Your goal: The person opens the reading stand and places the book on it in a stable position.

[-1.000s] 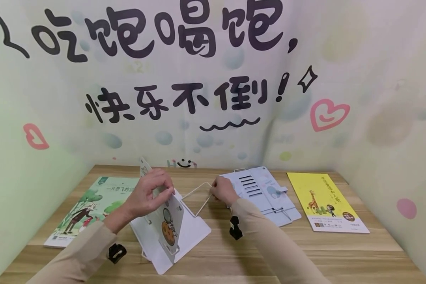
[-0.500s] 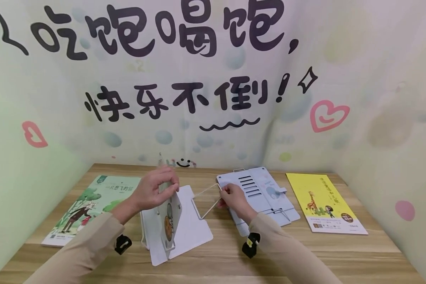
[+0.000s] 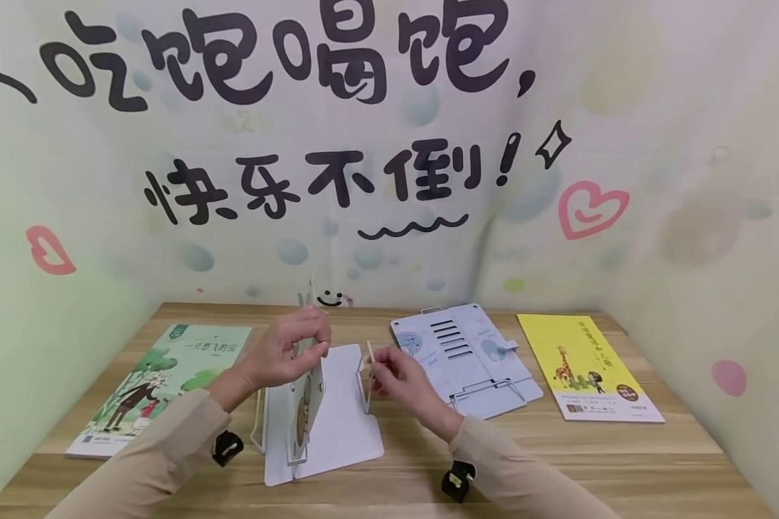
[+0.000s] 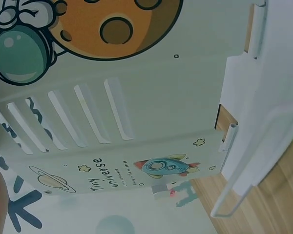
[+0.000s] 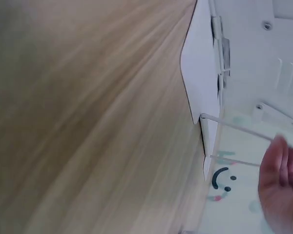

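Your left hand [image 3: 285,353] is left of centre in the head view, its fingers bent and the thumb closed against them, gripping the raised panel [image 3: 306,414] of a book stand partway up. That panel stands upright, nearly edge-on to the head camera, above the white base plate [image 3: 350,404], which lies on the wooden table [image 3: 422,465] in the lower middle of the frame.

Your right hand [image 3: 396,378], just right of centre, pinches the wire support [image 5: 239,128] between thumb and curled fingers; the wire rises from the base plate's right edge.

The left wrist view shows the panel's slots, an orange planet and a rocket, with a wire leg [image 4: 273,144] at right.

A green book [image 3: 162,386] lies at the left of the head view. Right of centre lies a pale blue stand [image 3: 477,367], and farther right a yellow book [image 3: 584,371].
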### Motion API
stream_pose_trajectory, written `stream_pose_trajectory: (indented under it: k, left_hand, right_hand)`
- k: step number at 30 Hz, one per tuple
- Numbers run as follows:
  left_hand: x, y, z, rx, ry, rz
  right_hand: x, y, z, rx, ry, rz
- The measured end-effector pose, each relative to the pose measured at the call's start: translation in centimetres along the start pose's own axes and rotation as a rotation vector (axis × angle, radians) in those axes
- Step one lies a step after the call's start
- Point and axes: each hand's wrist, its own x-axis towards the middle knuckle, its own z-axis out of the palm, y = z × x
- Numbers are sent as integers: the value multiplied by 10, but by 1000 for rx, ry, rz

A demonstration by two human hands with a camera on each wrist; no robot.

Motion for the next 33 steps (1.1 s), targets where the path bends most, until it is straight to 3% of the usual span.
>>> stream_pose_trajectory:
  k: [5,10,17,24,33]
  left_hand:
    - [1,3,-1,-6,-9,-19]
    - [1,2,0,-12,-16,-16]
    - [4,-3,5,-17,4,57]
    - [6,-3,7,-19,-10,23]
    - [7,-6,13,-48,-8,48]
  right_hand:
    - [3,8,6,-92,-209,-18]
    - [3,20,6,-167,-300,14]
    - [8,26,7,-200,-316,65]
    - [8,19,8,-275,-308,115]
    - [9,21,10,-209,-317,222]
